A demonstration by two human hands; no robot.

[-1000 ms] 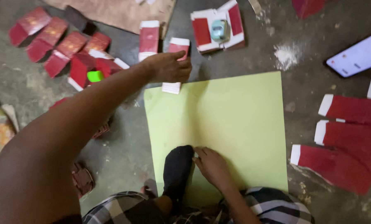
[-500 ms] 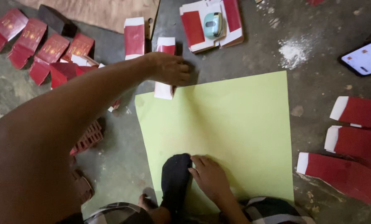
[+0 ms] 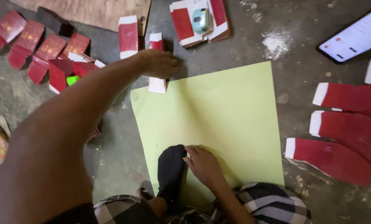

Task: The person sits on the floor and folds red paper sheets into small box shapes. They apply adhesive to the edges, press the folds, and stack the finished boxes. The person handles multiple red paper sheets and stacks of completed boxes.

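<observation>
My left hand (image 3: 158, 62) reaches far forward and lies over a narrow red and white card (image 3: 156, 85), fingers curled on it, at the far left corner of a light green paper sheet (image 3: 227, 112) spread on the floor. The card's white ends stick out above and below the hand. My right hand (image 3: 203, 164) presses flat on the near edge of the green sheet, fingers together, holding nothing. Right beside it a foot in a black sock (image 3: 171, 170) also rests on the sheet.
Several folded red and white cards (image 3: 48, 54) lie at the far left, with a small bright green object (image 3: 72, 79) among them. Flat red cards (image 3: 343, 124) lie at the right. A lit phone (image 3: 355, 35), a card stack with a tape dispenser (image 3: 201, 18) and brown cardboard (image 3: 94, 12) lie at the back.
My view has drifted a little, so the floor items sit differently in the frame. Both hands keep their places, the left on the card and the right on the green sheet.
</observation>
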